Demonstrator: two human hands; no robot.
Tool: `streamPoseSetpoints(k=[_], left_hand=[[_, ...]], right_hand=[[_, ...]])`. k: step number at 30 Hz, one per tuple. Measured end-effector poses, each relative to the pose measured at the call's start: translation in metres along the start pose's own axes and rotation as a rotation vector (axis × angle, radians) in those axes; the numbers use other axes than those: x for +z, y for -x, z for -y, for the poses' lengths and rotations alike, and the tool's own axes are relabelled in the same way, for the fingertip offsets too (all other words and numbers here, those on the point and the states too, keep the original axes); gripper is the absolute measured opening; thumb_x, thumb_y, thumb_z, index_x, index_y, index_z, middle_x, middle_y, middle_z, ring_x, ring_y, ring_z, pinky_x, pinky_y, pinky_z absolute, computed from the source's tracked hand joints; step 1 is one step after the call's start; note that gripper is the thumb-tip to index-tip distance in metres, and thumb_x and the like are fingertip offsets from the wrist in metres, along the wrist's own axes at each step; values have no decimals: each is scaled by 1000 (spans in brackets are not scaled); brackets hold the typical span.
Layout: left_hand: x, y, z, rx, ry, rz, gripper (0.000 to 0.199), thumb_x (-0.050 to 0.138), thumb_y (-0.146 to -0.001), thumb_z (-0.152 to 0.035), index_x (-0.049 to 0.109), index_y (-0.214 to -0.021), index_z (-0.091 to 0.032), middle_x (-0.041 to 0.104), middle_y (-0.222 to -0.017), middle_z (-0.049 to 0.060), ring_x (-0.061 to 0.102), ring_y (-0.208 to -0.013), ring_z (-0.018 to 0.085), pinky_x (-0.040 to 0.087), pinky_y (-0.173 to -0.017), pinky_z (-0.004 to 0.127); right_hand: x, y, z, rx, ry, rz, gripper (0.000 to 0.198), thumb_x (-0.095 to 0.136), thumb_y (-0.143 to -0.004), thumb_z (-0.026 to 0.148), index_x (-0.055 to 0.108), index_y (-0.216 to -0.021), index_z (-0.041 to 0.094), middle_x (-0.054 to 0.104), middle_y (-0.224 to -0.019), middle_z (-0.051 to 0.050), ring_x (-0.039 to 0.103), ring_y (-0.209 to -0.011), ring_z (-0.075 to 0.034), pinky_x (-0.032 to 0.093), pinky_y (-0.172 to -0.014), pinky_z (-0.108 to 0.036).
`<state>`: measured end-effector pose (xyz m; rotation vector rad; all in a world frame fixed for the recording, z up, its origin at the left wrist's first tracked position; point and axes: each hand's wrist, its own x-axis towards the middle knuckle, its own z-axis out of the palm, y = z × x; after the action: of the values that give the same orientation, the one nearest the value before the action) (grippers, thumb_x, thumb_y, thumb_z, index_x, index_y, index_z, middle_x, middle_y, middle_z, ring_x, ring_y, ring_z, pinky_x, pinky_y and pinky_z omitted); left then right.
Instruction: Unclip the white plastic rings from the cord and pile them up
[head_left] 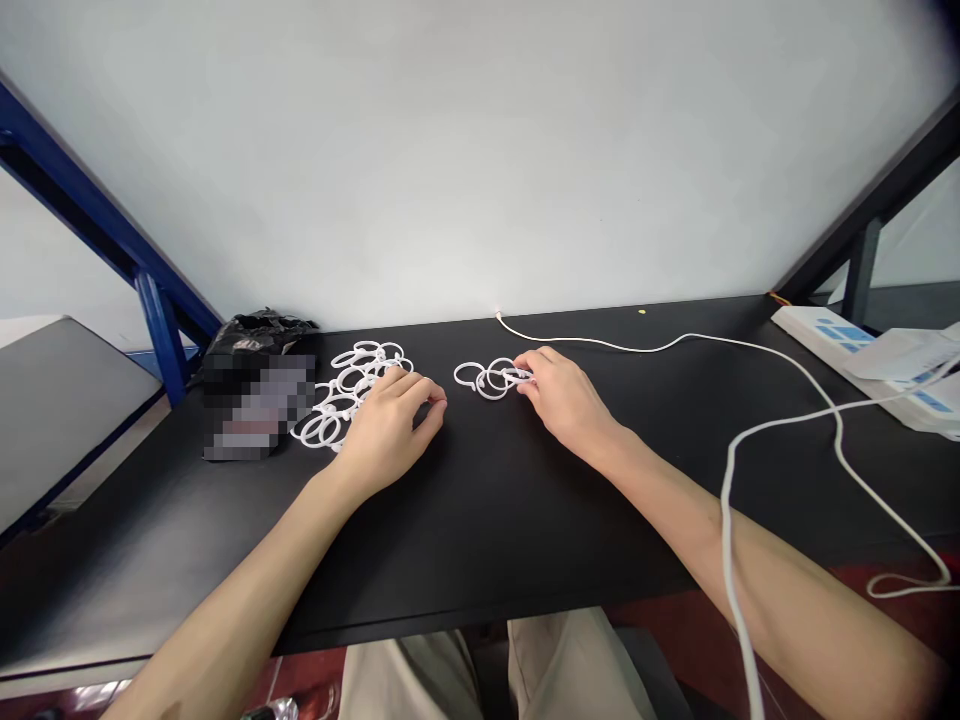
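Observation:
Several white plastic curtain rings (349,403) lie in a loose, overlapping pile on the black tabletop (480,520). My left hand (394,420) rests at the right side of this pile, its fingers curled and the thumb drawn up to the index finger. Whatever those fingertips may hold is hidden. To the right, a smaller group of white rings (491,378) lies flat and partly overlaps. The fingertips of my right hand (559,395) are closed on a ring at the right end of that group, covering part of it.
A crumpled black plastic bag (259,335) sits left of the pile. A white cable (660,347) runs along the back and loops over my right forearm. At the right edge stands a white and blue box (862,350) with papers. Blue frame bars (161,330) flank the left.

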<state>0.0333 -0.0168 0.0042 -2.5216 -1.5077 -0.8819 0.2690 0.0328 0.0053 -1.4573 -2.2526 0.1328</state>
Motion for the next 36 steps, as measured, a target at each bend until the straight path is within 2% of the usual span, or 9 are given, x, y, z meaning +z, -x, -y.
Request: streamPoseSetpoints(k=[3,8,15,18,21,26,29,33,36], left_hand=[[0,0,0,-14,0,23,12,48,-93,-22,58,-87,-22,66,-88,3,50,-87,21,45,-80,36],[-1,0,-1,-32,15,48,14,47,-93,-23,58,-86,-22,66,-88,3,51,-86,22,45,-80,37],[-1,1,-2,-25,22,54,13,47,-93,-22,58,-86,-21,65,-86,3,50,-85,21,45,-77,35],[0,1,-1,-12,22,47,13,47,-93,-22,58,-86,-21,65,-86,3,49,-85,21,45,-77,35],[1,1,-2,-1,28,49,12,49,-93,-24,59,-88,-21,66,-87,3,50,-86,21,46,-79,36],[5,1,-14,110,46,115,22,57,-91,-30,63,-110,-20,67,-101,6,53,-94,24,47,-87,41],[11,2,-20,181,39,184,29,56,-92,-31,63,-118,-22,66,-106,7,53,-95,24,47,-86,41],[20,3,-20,189,19,175,24,49,-96,-30,68,-108,-22,68,-100,7,54,-93,23,47,-82,40],[24,2,-18,134,19,128,22,51,-96,-31,70,-96,-21,69,-90,6,53,-88,22,46,-80,39]], right_hand=[[-4,0,-1,9,14,-17,23,55,-90,11,61,-111,19,63,-108,-8,64,-82,-19,49,-71,-31],[-11,0,1,-33,-6,-144,21,47,-92,11,62,-105,18,64,-104,-7,64,-87,-20,50,-73,-31],[-12,0,5,-134,-58,-242,24,46,-95,17,68,-105,18,71,-100,-6,62,-94,-22,50,-84,-36],[-11,0,6,-155,-86,-229,26,46,-96,19,70,-105,20,73,-102,-5,61,-98,-22,49,-89,-38],[-9,1,8,-150,-95,-195,27,46,-96,20,71,-107,21,74,-101,-3,61,-98,-23,50,-87,-37],[-5,3,11,-148,-126,-123,26,48,-96,21,71,-107,22,73,-98,-3,62,-93,-20,51,-83,-33],[-1,4,14,-154,-166,-86,27,46,-97,21,70,-108,22,71,-100,-3,64,-91,-19,51,-81,-31],[1,6,18,-167,-239,-59,28,45,-97,20,71,-108,23,69,-100,-4,65,-84,-16,51,-74,-28],[1,7,20,-181,-281,-56,25,49,-95,20,72,-106,22,68,-98,-3,64,-81,-14,51,-75,-27]])
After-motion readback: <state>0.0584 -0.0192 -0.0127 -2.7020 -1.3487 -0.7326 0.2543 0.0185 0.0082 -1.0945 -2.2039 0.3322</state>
